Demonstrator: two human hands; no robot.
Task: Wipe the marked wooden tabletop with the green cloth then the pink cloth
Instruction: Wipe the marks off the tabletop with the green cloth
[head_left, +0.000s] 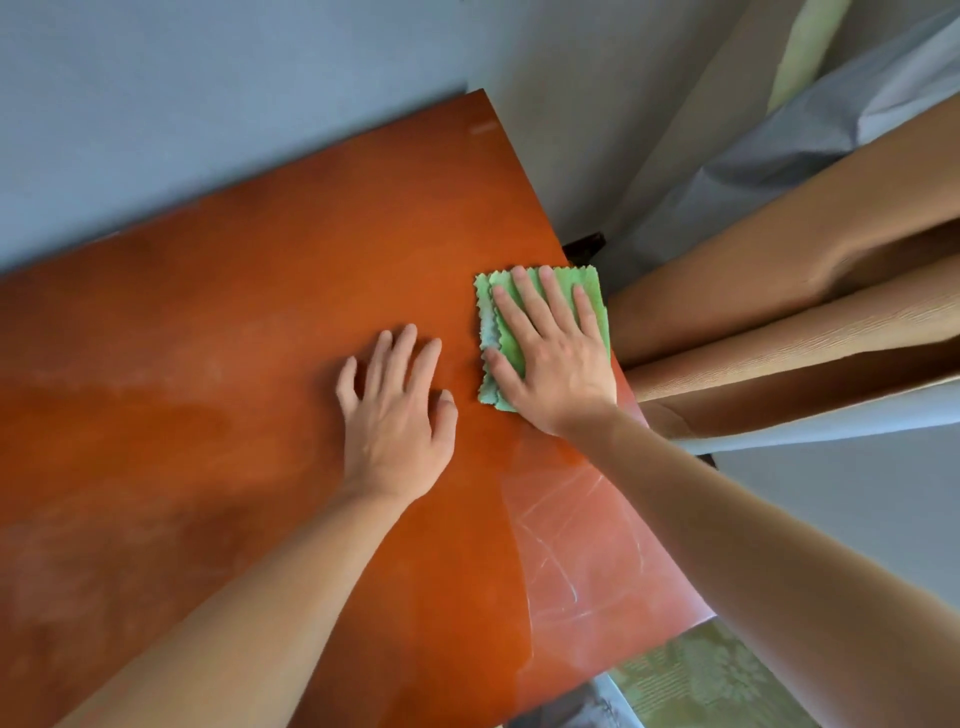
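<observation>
Right hand (550, 353) lies flat, fingers straight, pressing the folded green scallop-edged cloth (592, 296) at the right edge of the orange-brown wooden worktop (234, 338). Left hand (397, 410) is spread flat, empty, bracing. Keep the palm flat, overlap strokes, and cover the white scratch marks (561, 561) nearer the person. Pink cloth not visible.

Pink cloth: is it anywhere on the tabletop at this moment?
No, only the green cloth lies on the wooden tabletop, pressed flat under the right hand, while the left hand rests bare on the wood.

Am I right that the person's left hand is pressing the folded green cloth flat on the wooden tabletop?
Not quite: the head view shows the right hand pressing the folded green cloth flat on the wooden tabletop. The left hand rests bare on the wood.
</observation>
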